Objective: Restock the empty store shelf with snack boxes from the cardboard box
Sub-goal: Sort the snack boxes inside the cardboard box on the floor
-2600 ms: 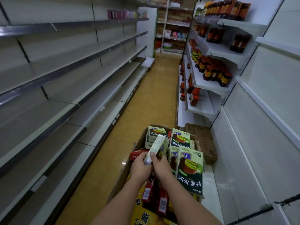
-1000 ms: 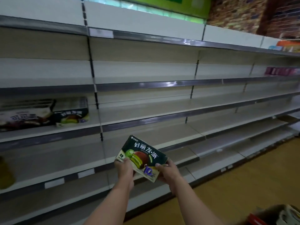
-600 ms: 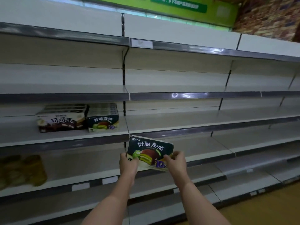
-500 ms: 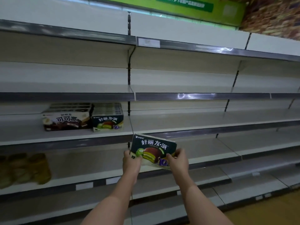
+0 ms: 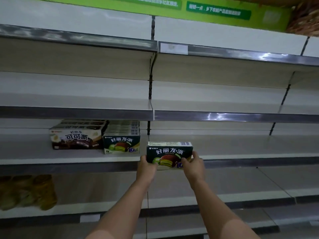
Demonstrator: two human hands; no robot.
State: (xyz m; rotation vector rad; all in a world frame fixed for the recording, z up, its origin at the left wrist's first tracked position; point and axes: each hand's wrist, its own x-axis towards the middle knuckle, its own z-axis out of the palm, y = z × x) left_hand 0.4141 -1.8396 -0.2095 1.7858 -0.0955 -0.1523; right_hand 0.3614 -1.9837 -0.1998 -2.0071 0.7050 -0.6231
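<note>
Now both hands, left hand [image 5: 146, 167] and right hand [image 5: 193, 165], gripping green snack box [image 5: 169, 153] at shelf [image 5: 241, 156] edge

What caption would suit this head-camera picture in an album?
Both hands, left hand and right hand, hold a green snack box at the shelf edge, right of two stocked rows.

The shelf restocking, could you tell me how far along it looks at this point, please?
Barely started. Done: a row of green snack boxes and a brown row sit on the shelf. In hand: the left hand and right hand hold another green box at the shelf's front edge, beside the green row. Left: most of the shelving visible stands bare.
</note>
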